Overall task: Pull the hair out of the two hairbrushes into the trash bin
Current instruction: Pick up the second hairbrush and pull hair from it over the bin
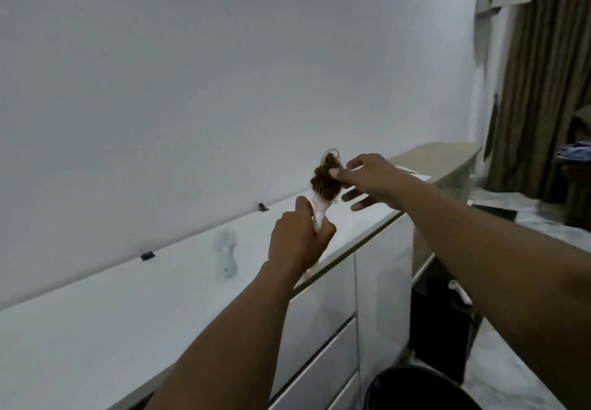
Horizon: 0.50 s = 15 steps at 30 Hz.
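My left hand point(299, 240) grips the handle of a pale pink hairbrush point(321, 202), holding it upright above the white counter point(112, 307). A clump of brown hair point(327, 171) covers the brush head. My right hand point(367, 181) reaches in from the right, its thumb and forefinger pinching the hair at the brush head while the other fingers stay spread. A second, pale translucent hairbrush point(227, 256) lies flat on the counter near the wall. The black trash bin point(419, 389) stands on the floor at the bottom, below my right forearm.
White drawers point(323, 339) front the counter. Two small black clips point(147, 255) point(262, 207) sit along the wall. A wooden desk top point(438, 155) continues to the right, with a black box point(441, 329) beneath it and brown curtains point(540, 74) beyond.
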Motion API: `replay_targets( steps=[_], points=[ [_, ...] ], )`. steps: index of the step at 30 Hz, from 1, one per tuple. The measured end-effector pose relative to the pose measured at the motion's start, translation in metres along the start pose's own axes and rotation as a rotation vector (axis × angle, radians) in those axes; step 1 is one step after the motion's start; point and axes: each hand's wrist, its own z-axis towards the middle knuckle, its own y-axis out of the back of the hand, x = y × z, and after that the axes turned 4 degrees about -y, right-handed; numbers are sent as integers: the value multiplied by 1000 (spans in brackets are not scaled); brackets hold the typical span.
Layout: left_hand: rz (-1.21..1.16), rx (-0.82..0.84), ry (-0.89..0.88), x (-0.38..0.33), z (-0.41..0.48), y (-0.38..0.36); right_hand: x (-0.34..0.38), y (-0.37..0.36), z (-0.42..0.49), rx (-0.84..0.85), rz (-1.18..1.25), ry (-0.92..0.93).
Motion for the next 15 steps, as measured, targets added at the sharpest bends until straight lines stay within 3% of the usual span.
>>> replay_targets(
  steps=[8,15],
  points=[
    [-140,194,-104,-43,-42,-130,-139,70,-16,-164,152,-213],
    [-216,498,-54,-17,-117,-245,-296,62,-28,-126,277,-462]
  ],
)
